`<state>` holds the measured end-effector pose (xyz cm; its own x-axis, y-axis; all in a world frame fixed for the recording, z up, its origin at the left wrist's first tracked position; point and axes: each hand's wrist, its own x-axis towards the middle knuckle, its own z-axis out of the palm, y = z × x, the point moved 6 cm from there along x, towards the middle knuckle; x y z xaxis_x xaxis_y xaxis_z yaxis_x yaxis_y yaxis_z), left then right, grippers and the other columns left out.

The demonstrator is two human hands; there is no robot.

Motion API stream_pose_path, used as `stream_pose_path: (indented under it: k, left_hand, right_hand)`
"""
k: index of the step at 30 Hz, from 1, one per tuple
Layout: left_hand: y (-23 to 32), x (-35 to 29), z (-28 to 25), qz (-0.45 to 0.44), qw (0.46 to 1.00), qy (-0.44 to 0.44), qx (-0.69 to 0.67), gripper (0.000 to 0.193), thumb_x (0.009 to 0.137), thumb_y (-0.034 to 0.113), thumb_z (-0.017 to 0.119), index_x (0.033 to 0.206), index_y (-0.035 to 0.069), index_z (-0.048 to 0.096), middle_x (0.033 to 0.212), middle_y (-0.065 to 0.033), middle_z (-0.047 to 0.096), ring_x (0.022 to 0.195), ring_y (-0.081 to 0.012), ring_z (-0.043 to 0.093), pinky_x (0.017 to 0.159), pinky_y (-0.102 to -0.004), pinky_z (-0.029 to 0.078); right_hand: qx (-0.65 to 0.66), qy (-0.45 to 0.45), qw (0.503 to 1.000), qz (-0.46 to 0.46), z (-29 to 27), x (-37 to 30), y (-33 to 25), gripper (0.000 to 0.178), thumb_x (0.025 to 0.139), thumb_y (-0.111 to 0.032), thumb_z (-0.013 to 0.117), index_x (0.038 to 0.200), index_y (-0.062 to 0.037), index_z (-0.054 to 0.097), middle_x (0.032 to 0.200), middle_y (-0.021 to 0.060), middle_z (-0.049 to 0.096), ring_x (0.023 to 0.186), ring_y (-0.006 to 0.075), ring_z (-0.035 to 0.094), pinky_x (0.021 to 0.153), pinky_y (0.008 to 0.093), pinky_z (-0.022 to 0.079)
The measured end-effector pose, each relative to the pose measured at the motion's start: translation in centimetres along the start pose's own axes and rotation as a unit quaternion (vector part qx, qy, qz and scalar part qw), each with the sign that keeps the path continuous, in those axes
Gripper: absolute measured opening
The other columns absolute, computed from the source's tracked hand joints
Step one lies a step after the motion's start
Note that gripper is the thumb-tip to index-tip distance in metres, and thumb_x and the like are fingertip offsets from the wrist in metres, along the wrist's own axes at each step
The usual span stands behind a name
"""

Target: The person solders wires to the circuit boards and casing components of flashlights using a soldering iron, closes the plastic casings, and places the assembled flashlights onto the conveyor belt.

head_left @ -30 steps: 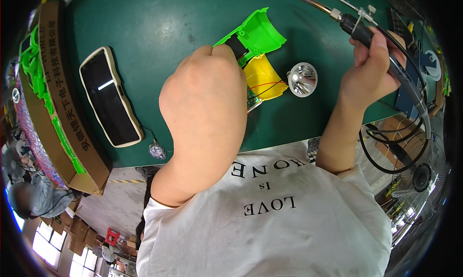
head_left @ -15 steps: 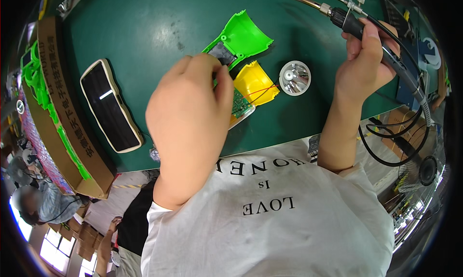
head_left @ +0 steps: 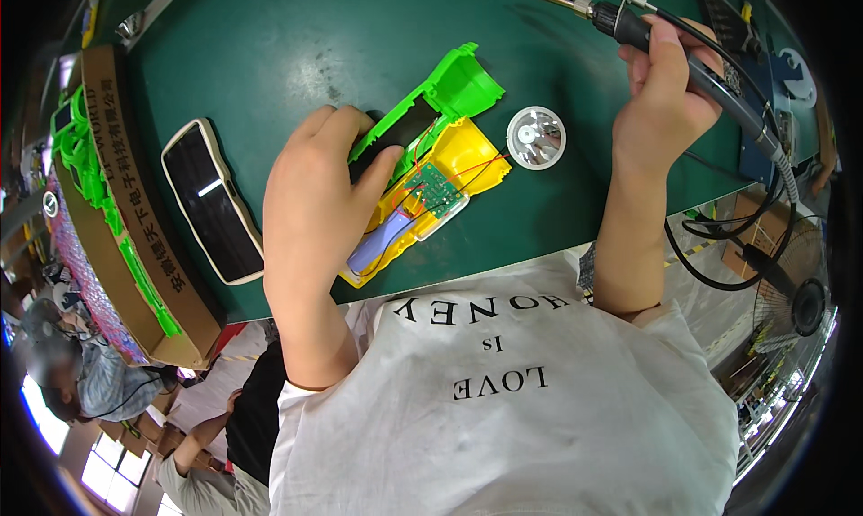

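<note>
My left hand (head_left: 310, 197) is closed round a green plastic housing half (head_left: 463, 86), which stands tilted on its edge. Right beside it lies a yellow housing half (head_left: 472, 152), linked to the green one by thin wires. A green circuit board (head_left: 433, 189) and a purple cylindrical battery (head_left: 381, 244) sit in the yellow half, with red and black wires over them. In my right hand (head_left: 661, 116) is a soldering iron (head_left: 620, 23), held in the air with its tip toward the far left. A silver reflector cup (head_left: 537, 138) rests between the housing and my right hand.
A phone (head_left: 211, 201) in a pale case lies left on the green table (head_left: 270, 40). Beyond it, a cardboard box (head_left: 135, 183) holds green plastic parts (head_left: 94, 170). The iron's black cable (head_left: 719, 287) loops past the right table edge, near a fan (head_left: 800, 309). Another person (head_left: 99, 363) is at the lower left.
My left hand has shifted left and turned the green half up on its edge, uncovering the board and battery in the yellow half. The soldering iron has moved slightly left and away.
</note>
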<state>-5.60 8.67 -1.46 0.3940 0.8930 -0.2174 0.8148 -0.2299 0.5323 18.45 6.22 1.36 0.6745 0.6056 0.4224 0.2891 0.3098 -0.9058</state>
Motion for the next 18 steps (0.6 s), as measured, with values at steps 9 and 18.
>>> stream_pose_path:
  k: [9, 18]
  left_hand:
    - [1.7, -3.1, -0.8, 0.027, 0.982, 0.092, 0.161, 0.028, 0.063, 0.005, 0.060, 0.088, 0.003, 0.047, 0.072, -0.0120, 0.051, 0.066, -0.0276, 0.052, 0.056, -0.0355, 0.039]
    - [3.7, -6.4, 1.3, 0.076, 0.968, 0.151, 0.185, 0.055, 0.061, 0.026, 0.068, 0.110, 0.013, 0.047, 0.085, -0.0069, 0.047, 0.075, -0.0212, 0.048, 0.065, -0.0322, 0.037]
  right_hand:
    - [0.053, -0.003, 0.998, -0.031, -0.6, 0.0, 0.0, 0.010, 0.077, -0.005, 0.051, 0.076, 0.0045, 0.052, 0.053, 0.0022, 0.045, 0.045, 0.0062, 0.041, 0.047, 0.0202, 0.039]
    - [0.071, 0.002, 0.997, -0.029, -0.6, 0.0, -0.3, 0.009, 0.077, -0.005, 0.052, 0.076, 0.0042, 0.052, 0.053, 0.0020, 0.045, 0.043, 0.0059, 0.040, 0.049, 0.0213, 0.042]
